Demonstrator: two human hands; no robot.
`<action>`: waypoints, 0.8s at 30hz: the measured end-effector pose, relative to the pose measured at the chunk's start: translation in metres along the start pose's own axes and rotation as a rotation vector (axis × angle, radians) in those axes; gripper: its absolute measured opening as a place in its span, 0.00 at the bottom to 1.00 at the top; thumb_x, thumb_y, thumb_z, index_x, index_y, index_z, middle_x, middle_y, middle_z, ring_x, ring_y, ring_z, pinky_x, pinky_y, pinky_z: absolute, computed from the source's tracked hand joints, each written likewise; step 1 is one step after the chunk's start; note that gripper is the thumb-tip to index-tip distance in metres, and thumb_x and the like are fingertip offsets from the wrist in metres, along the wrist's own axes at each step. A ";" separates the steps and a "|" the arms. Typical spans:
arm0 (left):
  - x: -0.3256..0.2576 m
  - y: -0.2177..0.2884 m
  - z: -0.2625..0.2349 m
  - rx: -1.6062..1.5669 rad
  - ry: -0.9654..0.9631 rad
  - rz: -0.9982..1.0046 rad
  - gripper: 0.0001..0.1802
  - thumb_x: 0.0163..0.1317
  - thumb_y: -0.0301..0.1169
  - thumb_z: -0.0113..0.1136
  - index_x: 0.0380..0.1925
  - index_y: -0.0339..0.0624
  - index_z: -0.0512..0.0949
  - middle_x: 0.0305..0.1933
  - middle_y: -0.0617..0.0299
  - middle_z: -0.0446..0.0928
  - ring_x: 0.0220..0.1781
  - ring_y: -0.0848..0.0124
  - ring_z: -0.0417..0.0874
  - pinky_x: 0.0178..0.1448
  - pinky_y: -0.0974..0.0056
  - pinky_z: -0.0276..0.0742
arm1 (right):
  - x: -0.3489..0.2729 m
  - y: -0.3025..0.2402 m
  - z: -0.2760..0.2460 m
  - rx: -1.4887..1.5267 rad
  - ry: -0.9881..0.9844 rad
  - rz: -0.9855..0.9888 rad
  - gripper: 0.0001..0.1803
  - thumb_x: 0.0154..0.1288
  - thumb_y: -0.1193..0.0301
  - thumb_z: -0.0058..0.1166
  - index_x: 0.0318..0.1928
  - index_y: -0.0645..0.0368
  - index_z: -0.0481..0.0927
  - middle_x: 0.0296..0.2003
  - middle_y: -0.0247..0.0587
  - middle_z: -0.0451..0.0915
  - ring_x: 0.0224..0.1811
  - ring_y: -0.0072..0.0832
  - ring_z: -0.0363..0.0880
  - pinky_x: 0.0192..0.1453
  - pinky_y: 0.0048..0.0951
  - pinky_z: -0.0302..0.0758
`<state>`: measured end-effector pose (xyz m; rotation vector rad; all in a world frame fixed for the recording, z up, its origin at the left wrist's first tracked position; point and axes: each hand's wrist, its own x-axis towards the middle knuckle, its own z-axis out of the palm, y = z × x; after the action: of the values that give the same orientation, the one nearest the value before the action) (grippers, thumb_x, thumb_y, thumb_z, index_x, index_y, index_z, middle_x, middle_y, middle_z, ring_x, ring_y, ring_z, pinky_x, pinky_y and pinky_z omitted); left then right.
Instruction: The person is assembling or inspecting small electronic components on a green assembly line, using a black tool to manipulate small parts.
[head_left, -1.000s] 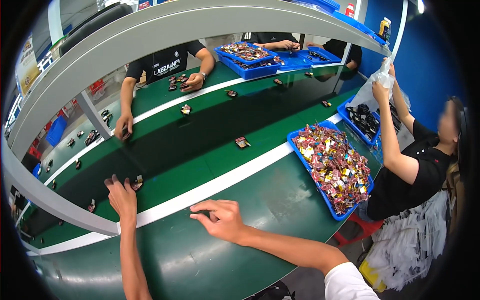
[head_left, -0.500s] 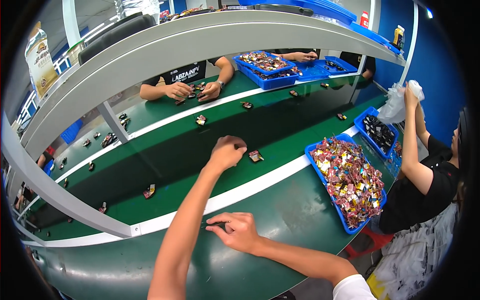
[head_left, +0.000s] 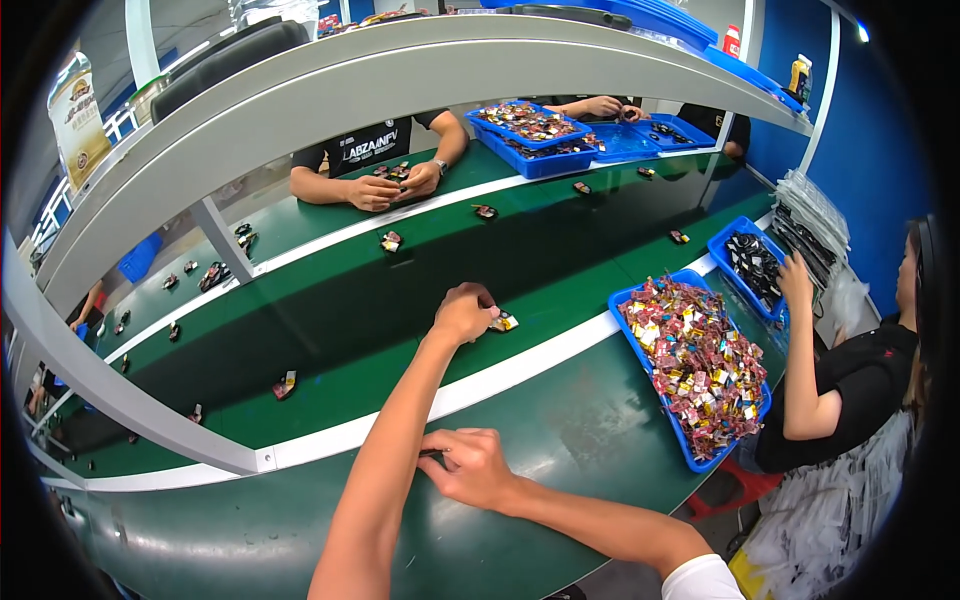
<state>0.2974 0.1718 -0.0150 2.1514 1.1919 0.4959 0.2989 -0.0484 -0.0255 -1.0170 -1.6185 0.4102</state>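
Note:
Stretched over the green conveyor belt, my left hand has its fingers curled down on a small dark part with a white-and-yellow piece. The fingertips cover the part's left end. My right hand is closed in a pinch above the near green table, beside my left forearm. Something thin and dark shows between its thumb and forefinger, but its kind cannot be made out. Similar small parts lie spread along the belt, among them one farther off and one to the left.
A blue tray heaped with small red, white and yellow pieces stands at right. Behind it a blue tray holds black parts, with a co-worker's hand over it. Another co-worker's hands work across the belt. A grey shelf spans overhead.
My left hand has moved right onto the small part. Parts on the belt have shifted slightly left. The co-worker at right has lowered a hand from a clear plastic bag to the black-parts tray.

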 end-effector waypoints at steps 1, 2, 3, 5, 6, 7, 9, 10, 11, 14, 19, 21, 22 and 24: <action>-0.002 0.003 -0.003 -0.104 -0.085 -0.133 0.10 0.59 0.31 0.69 0.38 0.37 0.84 0.35 0.55 0.85 0.33 0.63 0.88 0.33 0.60 0.83 | 0.000 0.000 0.000 -0.011 -0.011 -0.013 0.09 0.52 0.80 0.68 0.35 0.59 0.84 0.26 0.40 0.86 0.25 0.38 0.85 0.29 0.33 0.78; -0.006 0.003 -0.006 -0.103 -0.082 -0.136 0.10 0.59 0.31 0.69 0.38 0.37 0.84 0.35 0.55 0.85 0.33 0.63 0.88 0.33 0.60 0.83 | 0.000 0.002 0.002 -0.007 -0.013 -0.014 0.09 0.52 0.80 0.68 0.35 0.59 0.84 0.26 0.40 0.86 0.25 0.38 0.85 0.29 0.33 0.78; -0.010 0.001 -0.008 -0.201 -0.080 -0.165 0.10 0.59 0.30 0.69 0.37 0.35 0.82 0.33 0.55 0.84 0.29 0.66 0.85 0.28 0.63 0.79 | 0.000 0.004 0.006 0.026 0.050 -0.051 0.10 0.51 0.80 0.70 0.35 0.59 0.86 0.22 0.37 0.83 0.18 0.30 0.76 0.24 0.30 0.71; -0.020 -0.004 -0.016 -0.294 -0.066 -0.198 0.09 0.59 0.28 0.68 0.35 0.33 0.81 0.31 0.55 0.82 0.24 0.70 0.83 0.23 0.66 0.76 | 0.001 0.005 0.010 0.070 0.109 -0.094 0.11 0.50 0.79 0.72 0.35 0.59 0.87 0.17 0.34 0.79 0.12 0.22 0.67 0.19 0.27 0.64; -0.025 -0.007 -0.019 -0.446 -0.077 -0.210 0.09 0.61 0.28 0.67 0.36 0.34 0.80 0.32 0.57 0.82 0.25 0.72 0.82 0.22 0.68 0.73 | -0.001 0.006 0.009 0.068 0.089 -0.028 0.10 0.51 0.78 0.72 0.35 0.59 0.87 0.16 0.33 0.78 0.11 0.19 0.65 0.19 0.25 0.62; -0.031 -0.011 -0.022 -0.598 -0.087 -0.221 0.08 0.62 0.27 0.66 0.36 0.34 0.79 0.32 0.58 0.81 0.26 0.74 0.80 0.22 0.69 0.71 | -0.003 0.007 0.009 0.066 0.067 0.036 0.09 0.52 0.77 0.73 0.35 0.59 0.88 0.15 0.32 0.77 0.11 0.16 0.62 0.18 0.24 0.59; -0.050 -0.015 -0.030 -0.721 -0.078 -0.230 0.08 0.62 0.27 0.66 0.38 0.35 0.78 0.32 0.59 0.81 0.26 0.75 0.80 0.24 0.70 0.71 | -0.003 0.008 0.009 0.083 0.080 0.048 0.09 0.52 0.76 0.73 0.35 0.60 0.88 0.15 0.32 0.76 0.11 0.15 0.61 0.18 0.23 0.57; -0.061 -0.016 -0.035 -0.848 -0.075 -0.235 0.09 0.63 0.26 0.66 0.40 0.35 0.78 0.32 0.60 0.81 0.27 0.75 0.80 0.25 0.71 0.70 | -0.002 0.009 0.009 0.093 0.096 0.062 0.09 0.53 0.76 0.74 0.35 0.60 0.88 0.14 0.31 0.75 0.11 0.13 0.59 0.17 0.22 0.55; -0.073 -0.018 -0.041 -0.845 -0.068 -0.240 0.09 0.63 0.26 0.66 0.40 0.35 0.78 0.32 0.60 0.81 0.27 0.75 0.80 0.25 0.71 0.70 | -0.002 0.005 0.008 0.099 0.090 0.098 0.09 0.53 0.76 0.74 0.35 0.60 0.89 0.13 0.31 0.74 0.11 0.12 0.58 0.18 0.22 0.55; -0.112 -0.025 -0.057 -1.006 -0.027 -0.225 0.10 0.65 0.26 0.64 0.43 0.33 0.77 0.32 0.61 0.81 0.29 0.74 0.82 0.29 0.71 0.74 | -0.004 0.006 0.005 0.050 0.079 0.118 0.08 0.51 0.74 0.74 0.34 0.55 0.89 0.13 0.31 0.74 0.10 0.18 0.61 0.18 0.24 0.61; -0.183 -0.043 -0.073 -1.085 0.079 -0.286 0.13 0.66 0.27 0.65 0.48 0.33 0.77 0.34 0.60 0.83 0.32 0.75 0.82 0.33 0.72 0.74 | -0.003 0.001 0.006 0.053 0.055 0.118 0.08 0.51 0.75 0.74 0.34 0.58 0.89 0.14 0.31 0.76 0.11 0.14 0.60 0.18 0.22 0.58; -0.204 -0.048 -0.073 -1.121 0.117 -0.333 0.14 0.65 0.25 0.65 0.48 0.31 0.78 0.35 0.59 0.84 0.30 0.76 0.82 0.31 0.72 0.74 | -0.003 0.003 0.004 0.038 0.032 0.144 0.08 0.51 0.78 0.74 0.33 0.61 0.89 0.21 0.32 0.83 0.12 0.11 0.60 0.18 0.20 0.57; -0.217 -0.047 -0.076 -1.115 0.141 -0.343 0.14 0.65 0.25 0.65 0.48 0.31 0.78 0.35 0.59 0.84 0.30 0.76 0.82 0.31 0.72 0.74 | -0.002 0.002 0.004 0.058 0.018 0.139 0.08 0.51 0.78 0.74 0.33 0.61 0.89 0.21 0.32 0.83 0.12 0.11 0.60 0.18 0.20 0.57; -0.238 -0.045 -0.074 -1.039 0.230 -0.371 0.11 0.64 0.24 0.65 0.44 0.31 0.79 0.36 0.58 0.84 0.26 0.76 0.80 0.25 0.74 0.71 | -0.002 0.001 0.005 0.123 -0.008 0.165 0.07 0.51 0.79 0.73 0.33 0.61 0.89 0.27 0.32 0.87 0.13 0.10 0.61 0.19 0.18 0.58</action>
<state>0.1015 0.0118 0.0030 0.9913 1.0605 0.9445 0.2946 -0.0481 -0.0293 -1.0592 -1.5018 0.6186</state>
